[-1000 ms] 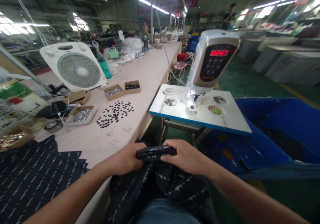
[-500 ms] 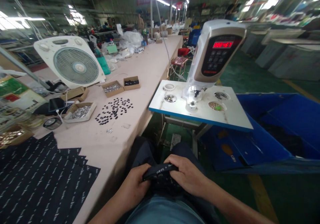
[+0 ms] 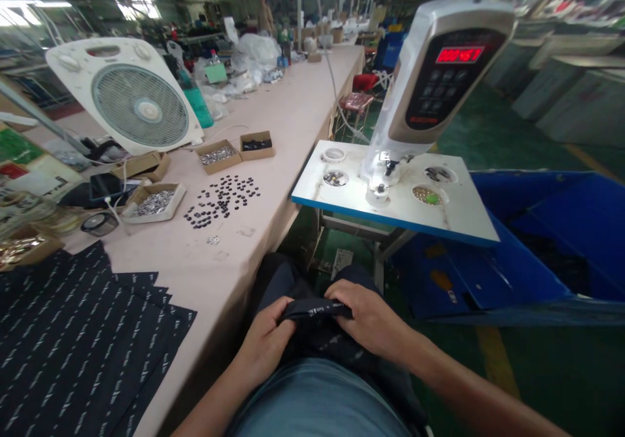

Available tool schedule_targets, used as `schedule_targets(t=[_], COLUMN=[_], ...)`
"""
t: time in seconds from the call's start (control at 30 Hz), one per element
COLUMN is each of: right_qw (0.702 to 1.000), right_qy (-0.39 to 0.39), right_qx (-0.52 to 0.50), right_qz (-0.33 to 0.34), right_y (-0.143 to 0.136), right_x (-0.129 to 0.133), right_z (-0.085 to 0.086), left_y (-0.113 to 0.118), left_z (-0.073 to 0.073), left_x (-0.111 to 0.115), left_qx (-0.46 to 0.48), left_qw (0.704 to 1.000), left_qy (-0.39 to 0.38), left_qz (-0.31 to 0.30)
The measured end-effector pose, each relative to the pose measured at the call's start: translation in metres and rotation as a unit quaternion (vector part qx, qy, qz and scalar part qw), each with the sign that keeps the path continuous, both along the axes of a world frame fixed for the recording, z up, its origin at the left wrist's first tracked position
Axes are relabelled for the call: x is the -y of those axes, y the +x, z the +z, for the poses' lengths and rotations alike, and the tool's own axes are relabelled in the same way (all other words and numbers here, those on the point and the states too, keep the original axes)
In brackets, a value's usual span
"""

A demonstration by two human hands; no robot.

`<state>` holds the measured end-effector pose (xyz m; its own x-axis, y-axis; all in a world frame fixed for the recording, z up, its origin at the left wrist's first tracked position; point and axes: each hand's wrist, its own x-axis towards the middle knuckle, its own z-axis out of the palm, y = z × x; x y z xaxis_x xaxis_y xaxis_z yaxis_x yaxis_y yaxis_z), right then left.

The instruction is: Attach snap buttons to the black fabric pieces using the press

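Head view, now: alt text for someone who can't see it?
A person's left hand and right hand grip a black fabric band. Ahead stands a white machine with a red display; on the table at left lie small black discs and dark patterned cloth.

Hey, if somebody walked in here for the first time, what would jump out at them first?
Probably the machine with the glowing red display, standing right of center on a white, blue-edged board. Next might come the white fan at the left of the long table, with small black discs scattered nearby. Low in the middle, the left hand and right hand hold dark printed cloth.
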<state>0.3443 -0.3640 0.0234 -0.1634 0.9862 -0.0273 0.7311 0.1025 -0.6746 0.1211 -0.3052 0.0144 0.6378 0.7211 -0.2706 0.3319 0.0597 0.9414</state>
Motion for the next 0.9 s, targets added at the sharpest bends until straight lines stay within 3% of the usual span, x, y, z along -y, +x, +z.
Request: schedule_targets(t=[0.07,0.13,0.2,0.37,0.43,0.67,0.9], right_qw=[0.995,0.989,0.992,0.994,0.994,0.986,0.983], right_qy=[0.092,0.132,0.100,-0.066,-0.062,-0.108,-0.101], right_qx=[0.041,0.071,0.076,0.026,0.012,-0.122,-0.147], right_qz=[0.002,0.006,0.017,0.083,0.086,-0.042,-0.039], right_y=[0.007,0.015,0.020,0.022,0.017,-0.008,-0.012], right_x=[-0.001,0.000,0.003,0.009,0.008,-0.012,-0.022], right_z=[0.001,0.006,0.013,0.024,0.024,0.023,0.033], left_y=[0.003,0.004,0.005,-0.001,-0.001,0.001,-0.004], left_z=[-0.002,-0.003,-0.005,-0.007,-0.007,0.005,0.010], left_x=[0.004,0.007,0.007,0.001,-0.003,-0.018,-0.025], left_qx=[0.005,0.017,0.029,0.055,0.052,0.067,0.083], left_qw=[0.999,0.998,0.997,0.968,0.965,0.974,0.948], left_qy=[0.034,0.027,-0.034,-0.217,-0.237,-0.212,-0.308], left_qz=[-0.027,-0.050,-0.070,-0.113,-0.100,-0.043,-0.003])
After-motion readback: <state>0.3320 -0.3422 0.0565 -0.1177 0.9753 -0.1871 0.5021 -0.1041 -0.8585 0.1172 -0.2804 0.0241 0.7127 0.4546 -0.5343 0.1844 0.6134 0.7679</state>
